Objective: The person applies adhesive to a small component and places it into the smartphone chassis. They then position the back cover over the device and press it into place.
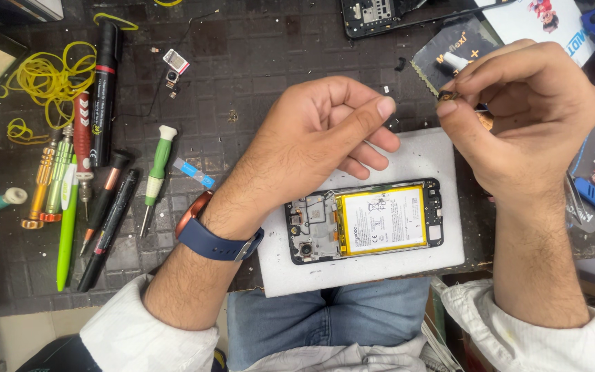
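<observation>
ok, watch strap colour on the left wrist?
Dark blue strap, copper-orange watch case. The head view shows it clearly.

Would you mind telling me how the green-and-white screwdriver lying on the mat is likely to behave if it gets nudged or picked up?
The green-and-white screwdriver looks slim and round-bodied, so a sideways nudge would probably set it rolling, though the gridded mat may check that. It appears stiff and likely light. Its thin metal tip seems the delicate end, so gripping the handle looks safer.

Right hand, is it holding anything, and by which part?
The right hand pinches a tiny dark part between thumb and forefinger tips; which part of it cannot be told. The left hand holds nothing.
</observation>
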Demonstrator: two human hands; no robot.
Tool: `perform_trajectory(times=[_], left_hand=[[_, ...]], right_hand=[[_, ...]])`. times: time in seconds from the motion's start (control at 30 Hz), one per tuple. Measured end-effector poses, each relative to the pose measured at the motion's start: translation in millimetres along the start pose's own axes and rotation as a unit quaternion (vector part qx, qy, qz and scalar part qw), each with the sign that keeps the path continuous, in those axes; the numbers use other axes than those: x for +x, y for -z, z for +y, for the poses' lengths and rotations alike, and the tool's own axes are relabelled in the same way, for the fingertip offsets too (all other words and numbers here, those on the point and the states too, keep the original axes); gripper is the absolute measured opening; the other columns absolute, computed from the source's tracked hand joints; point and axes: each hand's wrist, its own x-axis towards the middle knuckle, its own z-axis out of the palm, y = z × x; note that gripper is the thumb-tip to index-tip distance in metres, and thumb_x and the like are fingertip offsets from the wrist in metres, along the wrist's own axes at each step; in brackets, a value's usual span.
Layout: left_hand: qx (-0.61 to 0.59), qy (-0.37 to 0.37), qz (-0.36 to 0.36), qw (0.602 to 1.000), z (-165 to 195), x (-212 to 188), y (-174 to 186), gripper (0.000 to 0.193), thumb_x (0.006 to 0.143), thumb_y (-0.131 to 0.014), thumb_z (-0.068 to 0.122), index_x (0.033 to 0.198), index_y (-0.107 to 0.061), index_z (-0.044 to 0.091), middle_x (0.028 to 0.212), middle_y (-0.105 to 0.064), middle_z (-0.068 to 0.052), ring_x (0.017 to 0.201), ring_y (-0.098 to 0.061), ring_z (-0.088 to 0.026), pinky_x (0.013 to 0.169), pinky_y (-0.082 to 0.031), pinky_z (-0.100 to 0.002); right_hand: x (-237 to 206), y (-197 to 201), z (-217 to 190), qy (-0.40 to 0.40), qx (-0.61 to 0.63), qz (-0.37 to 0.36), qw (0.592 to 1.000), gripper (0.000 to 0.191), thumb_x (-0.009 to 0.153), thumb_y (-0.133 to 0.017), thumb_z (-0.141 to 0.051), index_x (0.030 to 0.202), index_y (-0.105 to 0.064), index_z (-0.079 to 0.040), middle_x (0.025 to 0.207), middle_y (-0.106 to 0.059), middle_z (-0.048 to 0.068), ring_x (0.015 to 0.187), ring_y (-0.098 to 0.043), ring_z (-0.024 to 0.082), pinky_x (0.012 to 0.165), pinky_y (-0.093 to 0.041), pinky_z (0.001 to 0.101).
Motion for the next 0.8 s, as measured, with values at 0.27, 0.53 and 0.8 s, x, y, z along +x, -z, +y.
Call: perform_trajectory(times=[0.27,0.53,0.8], left_hand=[[0.041,0.006,0.007,0.999,4.1,-1.0,-2.3,0.035,0.101,-0.061,0.032,0.112,-0.067,-0.001,0.089,-0.079,-0.008,0.07,-0.073,-0.009,0.061,-0.064,-0.025],[0.056,0.02,0.011,0.998,5.2,-1.3,-4.4,0.035,0.1,-0.062,0.033,0.111,-0.068,0.0,0.09,-0.079,-0.006,0.071,-0.073,-0.008,0.061,-0.064,-0.025],[0.09,0.043,0.013,0.995,4.1,-0.1,-6.8,0.037,0.099,-0.061,0.037,0.108,-0.068,0.003,0.09,-0.08,-0.005,0.073,-0.075,-0.007,0.062,-0.065,-0.025]], right_hand=[[0.4,1.3,1.7,0.015,-0.012,-0.009,1.0,0.022,0.101,-0.077,0.011,0.107,-0.058,0.002,0.107,-0.066,0.011,0.09,-0.069,0.01,0.082,-0.059,0.0206],[1.1,3.0,3.4,0.017,-0.018,-0.014,1.0,0.021,0.097,-0.075,0.008,0.107,-0.058,0.003,0.106,-0.066,0.011,0.088,-0.069,0.01,0.08,-0.058,0.0204],[0.4,1.2,1.8,0.007,-0.009,-0.009,1.0,0.021,0.101,-0.077,0.011,0.107,-0.059,0.003,0.106,-0.066,0.011,0.09,-0.068,0.01,0.082,-0.058,0.0209]])
